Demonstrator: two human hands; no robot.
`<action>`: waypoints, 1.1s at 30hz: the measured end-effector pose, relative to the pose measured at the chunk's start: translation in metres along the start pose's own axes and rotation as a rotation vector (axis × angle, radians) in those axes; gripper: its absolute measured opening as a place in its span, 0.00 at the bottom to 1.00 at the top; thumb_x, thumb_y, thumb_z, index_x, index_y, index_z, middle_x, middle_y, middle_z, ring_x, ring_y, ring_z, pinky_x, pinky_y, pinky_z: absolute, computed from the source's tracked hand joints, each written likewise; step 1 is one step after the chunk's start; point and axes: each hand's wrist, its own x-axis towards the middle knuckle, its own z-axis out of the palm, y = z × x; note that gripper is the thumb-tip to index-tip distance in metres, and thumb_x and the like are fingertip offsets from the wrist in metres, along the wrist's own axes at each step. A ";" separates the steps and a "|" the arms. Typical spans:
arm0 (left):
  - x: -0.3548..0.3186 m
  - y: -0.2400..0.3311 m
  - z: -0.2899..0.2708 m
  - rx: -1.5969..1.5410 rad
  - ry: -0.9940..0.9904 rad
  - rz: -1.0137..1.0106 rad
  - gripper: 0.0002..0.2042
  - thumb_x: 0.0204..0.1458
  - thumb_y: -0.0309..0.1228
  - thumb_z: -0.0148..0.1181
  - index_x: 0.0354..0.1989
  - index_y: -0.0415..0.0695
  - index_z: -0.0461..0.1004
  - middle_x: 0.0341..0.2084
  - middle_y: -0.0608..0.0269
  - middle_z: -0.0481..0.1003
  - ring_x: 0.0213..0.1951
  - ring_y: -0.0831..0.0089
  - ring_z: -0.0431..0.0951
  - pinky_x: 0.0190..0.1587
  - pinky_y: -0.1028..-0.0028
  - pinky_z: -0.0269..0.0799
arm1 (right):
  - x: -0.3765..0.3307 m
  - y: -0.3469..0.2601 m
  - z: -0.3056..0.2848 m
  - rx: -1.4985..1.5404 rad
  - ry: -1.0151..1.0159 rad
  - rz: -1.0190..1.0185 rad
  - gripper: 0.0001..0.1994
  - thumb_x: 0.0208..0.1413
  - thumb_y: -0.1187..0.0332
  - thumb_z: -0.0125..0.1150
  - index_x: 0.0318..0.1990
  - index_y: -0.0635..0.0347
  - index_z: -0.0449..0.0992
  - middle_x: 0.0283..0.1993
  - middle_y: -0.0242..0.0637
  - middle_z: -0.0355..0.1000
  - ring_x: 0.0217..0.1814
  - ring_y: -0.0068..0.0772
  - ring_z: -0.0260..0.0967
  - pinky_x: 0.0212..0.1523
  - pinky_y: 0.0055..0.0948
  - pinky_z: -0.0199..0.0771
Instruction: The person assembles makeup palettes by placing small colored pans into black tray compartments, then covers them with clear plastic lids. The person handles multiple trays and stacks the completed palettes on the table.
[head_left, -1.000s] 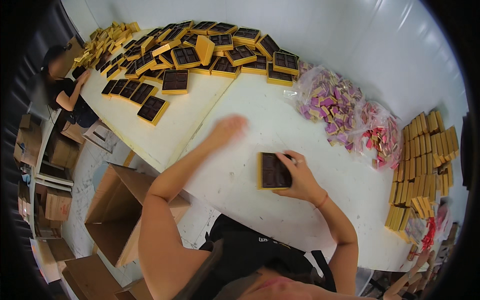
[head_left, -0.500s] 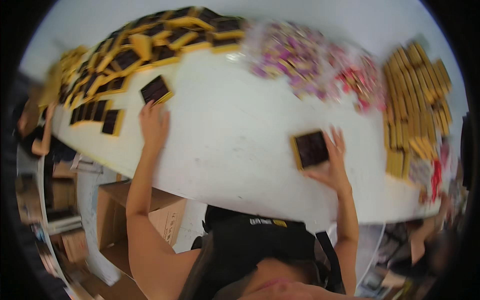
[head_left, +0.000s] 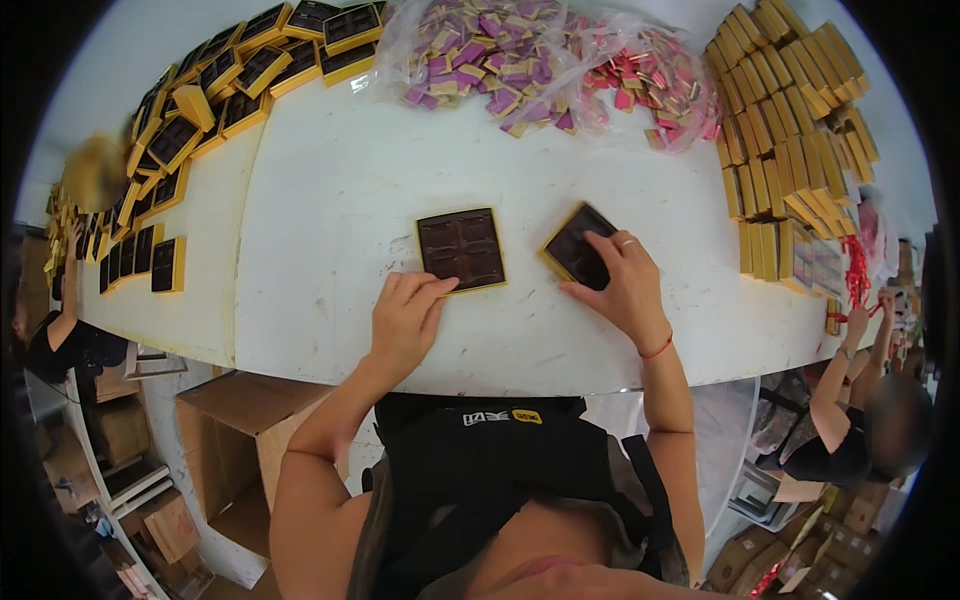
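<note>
Near the middle of the white table lies a square gold-edged box (head_left: 462,246) with a dark brown divided insert. My left hand (head_left: 402,318) is closed at its lower left corner, the thumb over the near rim. To the right, a second box (head_left: 577,247) of the same kind sits turned at an angle. My right hand (head_left: 630,285) holds this one, thumb at the near edge and fingers over the insert. The two boxes are a short gap apart. No contents show in their compartments.
Gold boxes with dark inserts (head_left: 262,70) are heaped at the far left. Bags of purple-and-gold pieces (head_left: 480,50) and pink-red pieces (head_left: 640,75) lie at the back. Stacked gold boxes (head_left: 780,120) line the right. A cardboard carton (head_left: 235,450) stands below the table; other people work at both ends.
My left hand has brought its box from the left to the middle. My right hand's box has shifted slightly left and turned. The view has swung too.
</note>
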 end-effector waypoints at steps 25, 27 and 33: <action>-0.088 -0.301 -0.289 0.897 0.416 -0.655 0.42 0.48 0.54 0.67 0.68 0.44 0.59 0.66 0.44 0.57 0.66 0.44 0.55 0.66 0.51 0.53 | 0.013 -0.016 -0.012 0.414 -0.298 -0.184 0.40 0.42 0.64 0.64 0.69 0.52 0.62 0.76 0.47 0.45 0.79 0.56 0.32 0.74 0.54 0.29; -0.095 -0.304 -0.289 0.788 0.237 -0.738 0.42 0.48 0.54 0.67 0.67 0.44 0.60 0.65 0.45 0.59 0.65 0.44 0.57 0.65 0.51 0.54 | 0.021 0.006 -0.011 0.361 -0.379 -0.157 0.40 0.42 0.64 0.63 0.69 0.53 0.62 0.75 0.46 0.49 0.79 0.54 0.37 0.74 0.51 0.33; -0.068 -0.156 -0.168 0.748 0.190 -0.357 0.28 0.51 0.38 0.67 0.61 0.47 0.70 0.57 0.52 0.68 0.55 0.51 0.64 0.59 0.56 0.61 | -0.026 0.013 0.004 -0.063 -0.002 0.113 0.38 0.50 0.56 0.67 0.69 0.55 0.61 0.63 0.48 0.62 0.63 0.51 0.58 0.62 0.47 0.55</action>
